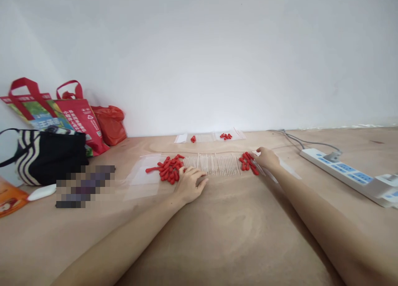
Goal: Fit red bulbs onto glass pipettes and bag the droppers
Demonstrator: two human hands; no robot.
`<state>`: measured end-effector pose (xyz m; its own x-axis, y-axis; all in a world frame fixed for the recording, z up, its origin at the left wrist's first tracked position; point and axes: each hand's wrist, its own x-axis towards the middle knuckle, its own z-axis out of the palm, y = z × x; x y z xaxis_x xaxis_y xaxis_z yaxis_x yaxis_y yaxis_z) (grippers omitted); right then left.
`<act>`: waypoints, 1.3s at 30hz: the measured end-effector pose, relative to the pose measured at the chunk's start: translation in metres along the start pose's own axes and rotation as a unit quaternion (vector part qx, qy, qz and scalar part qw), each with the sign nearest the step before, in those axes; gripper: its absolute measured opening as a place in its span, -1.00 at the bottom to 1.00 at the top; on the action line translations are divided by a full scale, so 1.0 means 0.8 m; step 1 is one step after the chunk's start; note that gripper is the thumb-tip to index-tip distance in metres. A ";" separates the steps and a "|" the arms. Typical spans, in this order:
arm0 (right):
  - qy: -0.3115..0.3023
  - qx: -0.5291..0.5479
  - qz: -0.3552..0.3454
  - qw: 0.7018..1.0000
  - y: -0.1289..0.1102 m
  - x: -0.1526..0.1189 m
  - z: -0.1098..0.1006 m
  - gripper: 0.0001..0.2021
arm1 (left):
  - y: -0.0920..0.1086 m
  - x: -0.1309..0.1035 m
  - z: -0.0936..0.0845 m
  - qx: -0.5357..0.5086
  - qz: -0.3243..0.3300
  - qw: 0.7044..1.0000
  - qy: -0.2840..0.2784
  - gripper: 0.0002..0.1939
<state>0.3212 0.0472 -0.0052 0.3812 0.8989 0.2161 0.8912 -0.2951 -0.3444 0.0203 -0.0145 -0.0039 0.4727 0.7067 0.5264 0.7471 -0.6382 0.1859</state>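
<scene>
A row of thin, clear sticks [217, 165] lies across the middle of the wooden table. At its left end is a pile of red bulb-shaped pieces [169, 170]; my left hand [191, 184] rests beside this pile, over the left part of the row, fingers apart and slightly bent. A smaller red pile [248, 163] lies at the right end. My right hand [267, 158] is just right of it, thumb and fingers pinched at the edge of a clear plastic bag [267, 174]. Flat plastic bags [139, 180] lie left of the large pile.
Near the wall, a clear bag [204, 137] has small red pieces on it. A white power strip [338, 168] with a grey cable stands right. At left are red shopping bags [83, 120], a black striped bag [59, 153], a pixelated object [87, 186] and a white object [42, 192].
</scene>
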 end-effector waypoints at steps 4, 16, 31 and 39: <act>0.013 0.009 -0.035 0.999 -0.017 -0.010 -0.011 -0.66 | 0.001 0.001 0.002 0.028 -0.026 0.998 0.040 -0.90; -0.100 -0.052 -0.092 0.989 -0.067 -0.050 -0.025 -0.73 | -0.031 0.068 -0.001 0.109 -0.246 0.963 -0.016 -0.79; -0.174 -0.033 -0.055 0.983 -0.059 -0.036 -0.030 -0.82 | -0.038 0.076 0.006 0.136 -0.269 0.952 -0.058 -0.71; -0.200 -0.010 -0.024 0.980 -0.061 -0.036 -0.034 -0.89 | -0.039 0.093 0.016 0.141 -0.307 0.935 -0.110 -0.69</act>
<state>0.2729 0.0268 0.0302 0.2154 0.9659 -0.1440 0.9122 -0.2516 -0.3233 0.0381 0.0620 0.0190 -0.0235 0.9789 0.2030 0.9879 -0.0084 0.1547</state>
